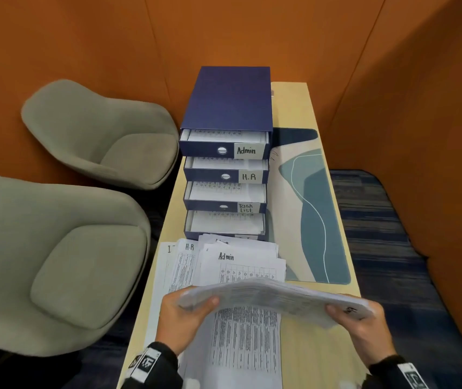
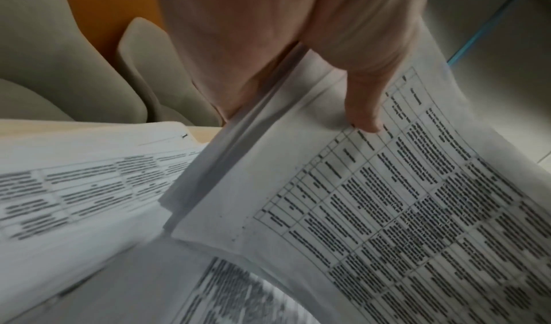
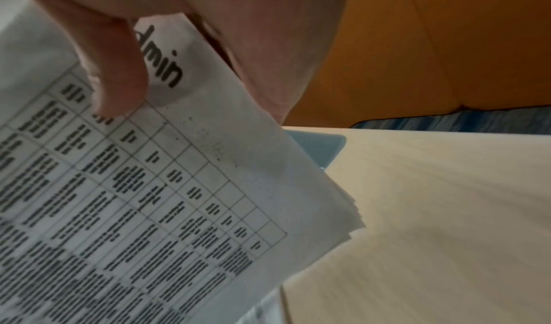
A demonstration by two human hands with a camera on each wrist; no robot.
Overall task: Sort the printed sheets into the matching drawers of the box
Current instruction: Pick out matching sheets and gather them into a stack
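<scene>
Setting, head view: orange padded walls enclosed a narrow pale wooden table [image 1: 294, 108], with two grey-green chairs [image 1: 89, 136] to its left and a blue-patterned mat [image 1: 317, 220] on its right side.
Box, head view: a dark blue drawer box [image 1: 228, 99] stood at the far end of the table, its four drawers pulled out in steps; the labels read Admin [image 1: 248, 150], H.R [image 1: 249, 176] and Task List [image 1: 246, 207], and the lowest label was hidden by paper.
Loose sheets, head view: printed sheets [image 1: 224, 265] lay fanned on the table just in front of the box, headings "H.R" and "Admin" showing.
Held stack, head view: a thick stack of sheets [image 1: 274, 296] was lifted above the table near the front edge, bowed between both hands.
Left hand, head view: the left hand [image 1: 187, 315] clasped the stack's left end.
Right hand, head view: the right hand [image 1: 361, 324] clasped the right end.
Left wrist view: the thumb [image 2: 363, 107] pressed on a printed table on top, fingers beneath the stack.
Right wrist view: the thumb [image 3: 116, 79] pinched the top sheet beside the heading "Admin" [image 3: 162, 57], above the bare table.
</scene>
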